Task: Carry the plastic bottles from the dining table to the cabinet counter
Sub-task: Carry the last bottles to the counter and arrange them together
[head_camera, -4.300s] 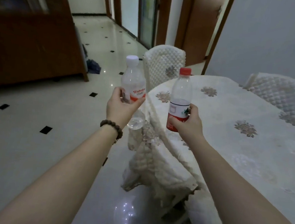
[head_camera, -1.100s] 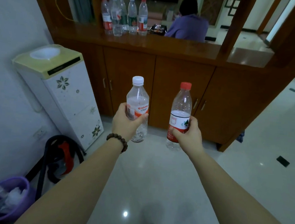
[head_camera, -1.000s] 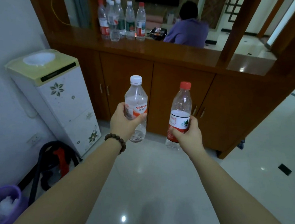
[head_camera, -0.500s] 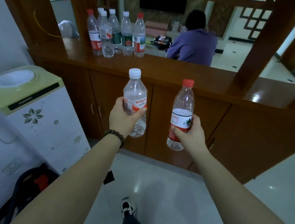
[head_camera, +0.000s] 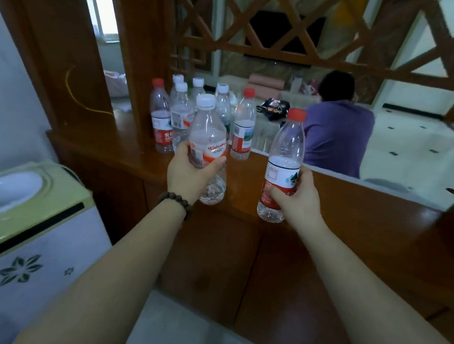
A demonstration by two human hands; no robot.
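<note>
Counter (head_camera: 354, 205) of wooden cabinet is waiting just beyond two nearly empty, light, thin-walled bottles. Left hand (head_camera: 190, 175) is wrapping closed fingers around the white-capped bottle (head_camera: 208, 142); right hand (head_camera: 295, 197) is gripping the red-capped bottle (head_camera: 286, 155), both at the firmer label band, likely safest.

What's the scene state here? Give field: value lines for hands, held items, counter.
left hand: gripping clear plastic bottle with white cap, upright
right hand: gripping clear plastic bottle with red cap, upright
held bottles: above the front of the counter, not set down
brown wooden cabinet counter: cluster of capped plastic bottles standing at its left end
free counter space: bare wood right of the cluster
beside cabinet: white and green water dispenser, left
</note>
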